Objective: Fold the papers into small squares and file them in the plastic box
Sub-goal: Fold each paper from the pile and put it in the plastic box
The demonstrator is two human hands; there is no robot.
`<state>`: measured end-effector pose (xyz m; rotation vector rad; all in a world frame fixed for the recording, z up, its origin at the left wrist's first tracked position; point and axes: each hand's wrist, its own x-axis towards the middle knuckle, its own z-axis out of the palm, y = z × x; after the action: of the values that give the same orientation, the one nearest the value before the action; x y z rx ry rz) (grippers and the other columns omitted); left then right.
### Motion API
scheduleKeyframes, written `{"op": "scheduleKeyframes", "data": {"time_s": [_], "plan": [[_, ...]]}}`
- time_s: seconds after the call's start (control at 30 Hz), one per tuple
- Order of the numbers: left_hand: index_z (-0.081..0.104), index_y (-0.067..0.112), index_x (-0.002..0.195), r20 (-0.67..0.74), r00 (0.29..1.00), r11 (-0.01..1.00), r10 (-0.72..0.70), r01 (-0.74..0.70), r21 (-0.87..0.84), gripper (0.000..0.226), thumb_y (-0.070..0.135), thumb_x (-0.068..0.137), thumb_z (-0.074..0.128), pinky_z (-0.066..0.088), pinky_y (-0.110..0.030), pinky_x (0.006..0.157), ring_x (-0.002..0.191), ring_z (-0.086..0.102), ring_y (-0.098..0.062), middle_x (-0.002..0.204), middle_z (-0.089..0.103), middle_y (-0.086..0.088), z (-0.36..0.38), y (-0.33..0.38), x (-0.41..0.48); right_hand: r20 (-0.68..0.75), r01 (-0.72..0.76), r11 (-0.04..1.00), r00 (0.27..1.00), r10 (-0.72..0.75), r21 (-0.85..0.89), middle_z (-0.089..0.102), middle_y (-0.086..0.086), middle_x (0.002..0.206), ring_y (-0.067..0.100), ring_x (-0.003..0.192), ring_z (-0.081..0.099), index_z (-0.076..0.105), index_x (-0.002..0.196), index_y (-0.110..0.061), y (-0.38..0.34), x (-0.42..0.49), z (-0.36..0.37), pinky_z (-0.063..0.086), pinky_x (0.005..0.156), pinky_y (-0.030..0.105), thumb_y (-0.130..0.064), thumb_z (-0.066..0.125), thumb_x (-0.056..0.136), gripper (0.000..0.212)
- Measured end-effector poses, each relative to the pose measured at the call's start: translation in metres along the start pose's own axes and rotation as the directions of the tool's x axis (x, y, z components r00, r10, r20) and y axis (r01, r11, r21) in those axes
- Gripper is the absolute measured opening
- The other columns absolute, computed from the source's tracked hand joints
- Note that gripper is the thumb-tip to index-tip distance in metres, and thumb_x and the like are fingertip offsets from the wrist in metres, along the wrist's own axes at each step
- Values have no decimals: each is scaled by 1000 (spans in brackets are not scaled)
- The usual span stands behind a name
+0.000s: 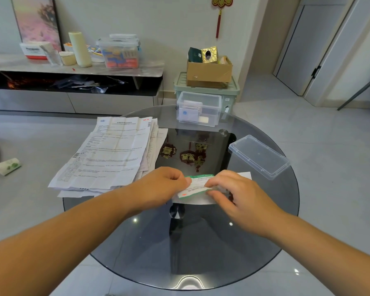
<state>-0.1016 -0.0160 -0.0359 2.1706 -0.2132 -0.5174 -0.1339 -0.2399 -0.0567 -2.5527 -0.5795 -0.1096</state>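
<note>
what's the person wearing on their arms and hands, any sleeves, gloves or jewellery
Nothing visible. The left forearm and right forearm are bare to the frame edge, no sleeves. The left hand and right hand wear no gloves, and no watch, bracelet or ring shows on the sides facing the camera.

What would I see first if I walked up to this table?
First, the left hand and right hand pinching a green-edged paper in the middle of the round glass table. A messy pile of papers lies to their left, and a clear plastic box stands at the table's far edge.
</note>
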Motion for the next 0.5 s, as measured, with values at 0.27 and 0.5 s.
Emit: {"op": "scheduleKeyframes", "data": {"time_s": [0.27,0.5], "plan": [[37,38,136,-110,978,941,180,-138,308,67,74,82,55,53,-28,89,100,57,-5,120,54,14,-2,4,-17,-136,-115,981,986,94,-156,47,-15,122,4,104,47,46,135,-31,-6,16,5,43,82,23,-55,65,88,56],[31,46,143,-77,927,739,367,-240,629,77,59,80,74,34,-31,110,132,30,-13,144,26,10,5,-16,-3,-41,-27,988,999,21,-155,42,-16,113,9,108,42,58,118,-26,-5,14,9,39,86,23,-36,71,90,33]]}}
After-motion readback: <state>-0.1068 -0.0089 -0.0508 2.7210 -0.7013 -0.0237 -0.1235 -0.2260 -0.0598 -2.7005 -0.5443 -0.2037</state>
